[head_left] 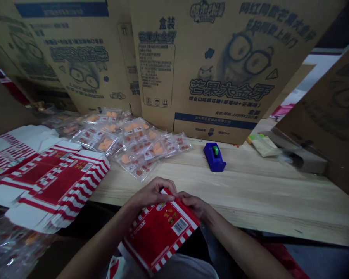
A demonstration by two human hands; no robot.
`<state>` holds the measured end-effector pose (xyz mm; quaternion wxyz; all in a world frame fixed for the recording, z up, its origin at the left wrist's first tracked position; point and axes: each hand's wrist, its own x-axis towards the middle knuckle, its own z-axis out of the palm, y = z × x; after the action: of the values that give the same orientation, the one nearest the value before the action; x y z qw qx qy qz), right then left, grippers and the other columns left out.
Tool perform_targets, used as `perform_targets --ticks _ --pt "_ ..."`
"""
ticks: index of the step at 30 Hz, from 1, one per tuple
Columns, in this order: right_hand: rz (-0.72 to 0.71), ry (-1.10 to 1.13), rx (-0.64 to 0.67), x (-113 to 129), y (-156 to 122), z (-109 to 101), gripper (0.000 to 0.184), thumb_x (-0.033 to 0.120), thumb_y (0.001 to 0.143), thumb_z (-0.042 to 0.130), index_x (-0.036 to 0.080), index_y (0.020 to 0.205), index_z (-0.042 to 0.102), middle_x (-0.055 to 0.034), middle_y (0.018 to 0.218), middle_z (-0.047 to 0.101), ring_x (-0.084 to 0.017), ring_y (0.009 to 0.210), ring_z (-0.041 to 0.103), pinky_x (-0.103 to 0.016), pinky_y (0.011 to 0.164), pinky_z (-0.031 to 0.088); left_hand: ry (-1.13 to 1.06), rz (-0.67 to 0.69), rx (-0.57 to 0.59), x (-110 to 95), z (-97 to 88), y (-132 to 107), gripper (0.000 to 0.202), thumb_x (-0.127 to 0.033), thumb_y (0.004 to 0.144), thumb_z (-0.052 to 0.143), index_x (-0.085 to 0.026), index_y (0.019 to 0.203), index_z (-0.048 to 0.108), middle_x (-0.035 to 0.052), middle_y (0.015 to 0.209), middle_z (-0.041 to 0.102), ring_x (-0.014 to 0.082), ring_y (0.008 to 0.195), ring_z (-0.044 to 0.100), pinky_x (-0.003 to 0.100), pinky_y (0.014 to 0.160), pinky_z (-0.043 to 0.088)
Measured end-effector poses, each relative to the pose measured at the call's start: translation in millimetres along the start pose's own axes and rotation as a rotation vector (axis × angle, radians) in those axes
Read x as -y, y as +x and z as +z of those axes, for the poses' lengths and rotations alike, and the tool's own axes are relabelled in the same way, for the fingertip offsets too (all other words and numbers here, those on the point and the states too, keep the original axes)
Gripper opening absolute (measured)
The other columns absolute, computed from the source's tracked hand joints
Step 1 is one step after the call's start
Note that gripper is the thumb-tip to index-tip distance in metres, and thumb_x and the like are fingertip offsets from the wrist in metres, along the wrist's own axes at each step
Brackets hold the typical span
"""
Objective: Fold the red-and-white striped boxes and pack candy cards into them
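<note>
A red and white striped carton with a barcode rests against my lap at the near table edge. My left hand is closed over its far top end, fingers curled on the flap. My right hand pinches the same end from the right side. Both hands touch at the carton's top edge.
A stack of flat red and white cartons lies at left. A heap of clear packets with orange sweets sits behind. A blue tape dispenser stands on the wooden table. Large printed cardboard boxes wall the back.
</note>
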<state>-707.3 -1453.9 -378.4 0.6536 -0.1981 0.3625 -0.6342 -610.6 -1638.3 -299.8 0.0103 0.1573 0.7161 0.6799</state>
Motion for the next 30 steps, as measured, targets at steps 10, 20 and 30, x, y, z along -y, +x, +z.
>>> perform_targets --ticks 10,20,30 --pt "-0.244 -1.285 -0.387 63.1 30.5 40.4 0.037 0.048 0.074 0.070 0.016 0.061 0.054 0.0040 0.057 0.047 -0.010 0.056 0.039 -0.023 0.053 0.028 0.310 -0.064 -0.637 2.0 -10.1 -32.6 0.010 -0.024 0.074 0.065 -0.015 0.071 0.068 0.0032 0.073 0.063 0.0167 0.070 0.058 0.027 0.069 0.043" --pt "-0.174 -0.644 -0.293 42.7 65.3 11.8 0.041 0.046 0.070 0.074 0.021 0.100 0.062 -0.0051 0.095 0.067 -0.020 0.082 0.064 -0.033 0.072 0.050 0.112 -0.195 -1.233 40.6 -11.0 -81.4 0.038 -0.047 0.084 0.056 -0.016 0.106 0.056 0.0131 0.106 0.065 0.0283 0.093 0.066 0.044 0.080 0.054" --pt "-0.445 -1.401 -0.431 155.4 157.7 24.6 0.015 0.028 0.076 0.064 0.015 0.070 0.070 -0.0024 0.072 0.068 -0.017 0.070 0.058 -0.027 0.065 0.044 1.169 -0.148 -0.006 80.6 -0.9 -12.5 0.062 -0.034 0.085 0.061 -0.018 0.141 0.041 0.0269 0.150 0.030 0.0454 0.139 0.026 0.072 0.103 0.025"
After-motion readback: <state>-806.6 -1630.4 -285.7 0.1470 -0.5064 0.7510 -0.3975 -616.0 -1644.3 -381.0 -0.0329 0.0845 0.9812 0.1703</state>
